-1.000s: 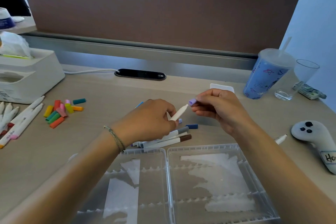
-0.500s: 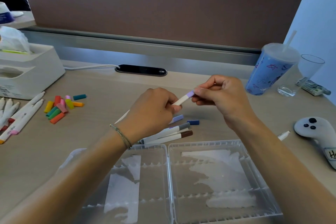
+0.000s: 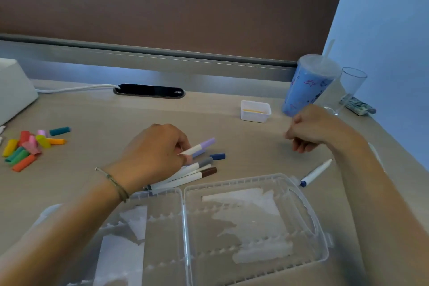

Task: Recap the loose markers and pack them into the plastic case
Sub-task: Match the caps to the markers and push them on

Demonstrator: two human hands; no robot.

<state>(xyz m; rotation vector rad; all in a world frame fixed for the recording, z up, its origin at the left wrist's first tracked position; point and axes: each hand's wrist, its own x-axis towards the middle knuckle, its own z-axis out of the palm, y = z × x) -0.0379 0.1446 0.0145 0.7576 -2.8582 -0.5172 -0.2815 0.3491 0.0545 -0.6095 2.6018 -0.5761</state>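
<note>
My left hand (image 3: 153, 153) holds a white marker with a lilac cap (image 3: 201, 145) low over a small heap of capped markers (image 3: 192, 173) on the desk. A loose dark blue cap (image 3: 217, 156) lies just right of that heap. My right hand (image 3: 308, 131) hovers to the right with its fingers curled and nothing in it. Below it lies a white marker with a blue tip (image 3: 316, 173). The clear plastic case (image 3: 308, 206) lies open in front of me with no markers in it. A pile of several coloured caps (image 3: 30, 146) sits at the left.
A small white tub (image 3: 255, 111), a blue lidded cup with a straw (image 3: 308, 86) and a clear glass (image 3: 350, 86) stand at the back right. A white box (image 3: 14, 90) sits at the far left, with a cable port (image 3: 148, 91) in the desk beside it. A brown partition closes the back.
My right hand let go of the lilac cap end and drew away to the right. My left hand lowered the capped marker toward the heap. The view swung to the right.
</note>
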